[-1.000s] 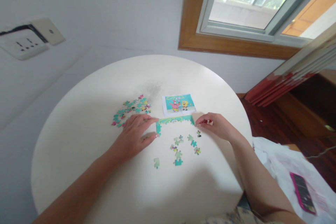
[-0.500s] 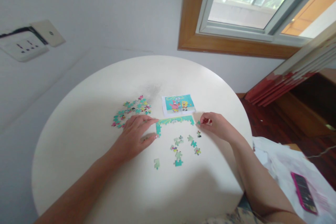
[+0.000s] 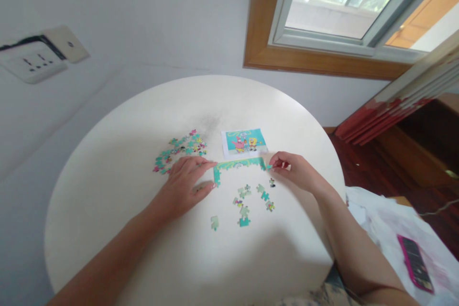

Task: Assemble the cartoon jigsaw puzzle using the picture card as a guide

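Observation:
A joined strip of jigsaw puzzle, teal with a yellow-green pattern, forms a top edge with a short side running down at its left. My left hand lies open, its fingertips touching that left corner. At the right end, my right hand pinches a small teal puzzle piece close beside the strip; whether the two touch I cannot tell. Just behind the strip lies a printed picture card with cartoon figures. Several loose pieces are scattered in front of the strip.
A heap of mixed puzzle pieces sits behind my left hand. All of this rests on a round white table against the wall. To the right, a pink-edged phone lies on white plastic, below table height.
My right hand has shifted slightly left, bringing its puzzle piece nearer the strip's right end. The left hand has stayed in place.

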### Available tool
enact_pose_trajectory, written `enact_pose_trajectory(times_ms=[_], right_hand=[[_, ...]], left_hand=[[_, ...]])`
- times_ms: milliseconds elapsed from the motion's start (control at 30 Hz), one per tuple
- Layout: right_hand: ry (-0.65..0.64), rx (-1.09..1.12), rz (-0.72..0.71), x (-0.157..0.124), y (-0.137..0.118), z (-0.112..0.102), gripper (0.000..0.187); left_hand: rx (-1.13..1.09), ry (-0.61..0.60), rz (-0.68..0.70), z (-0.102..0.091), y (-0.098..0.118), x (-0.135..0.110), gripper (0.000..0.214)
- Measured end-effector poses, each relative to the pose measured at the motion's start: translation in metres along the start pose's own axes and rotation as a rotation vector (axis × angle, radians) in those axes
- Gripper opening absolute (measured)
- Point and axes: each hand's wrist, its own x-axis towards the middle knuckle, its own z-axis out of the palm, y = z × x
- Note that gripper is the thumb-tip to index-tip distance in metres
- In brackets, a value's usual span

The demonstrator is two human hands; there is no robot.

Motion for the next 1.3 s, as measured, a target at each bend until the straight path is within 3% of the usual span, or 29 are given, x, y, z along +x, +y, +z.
enact_pose_trajectory(times_ms=[300,500,900,1067,1300], right_hand=[[-0.056,0.021,0.041,0.0,-0.012,0.005,0.015],[-0.138,0.032,0.008,-0.002,-0.006,0.006,0.018],[-0.061,-0.165,-0.121,0.0,-0.011,0.01,0.029],[-0.078,-0.179,-0.033,-0.003,-0.011,0.006,0.017],[-0.095,-0.186,0.006,-0.003,-0.008,0.006,0.015]], left_hand=[[0.012,0.0,-0.001,0.0,0.001,0.0,0.04],[0.01,-0.011,0.005,-0.002,0.002,0.0,0.04],[0.021,-0.005,0.017,-0.001,0.001,0.0,0.041],[0.028,-0.009,0.013,0.0,0.0,-0.001,0.041],[0.019,-0.006,0.003,0.001,0.0,-0.001,0.042]])
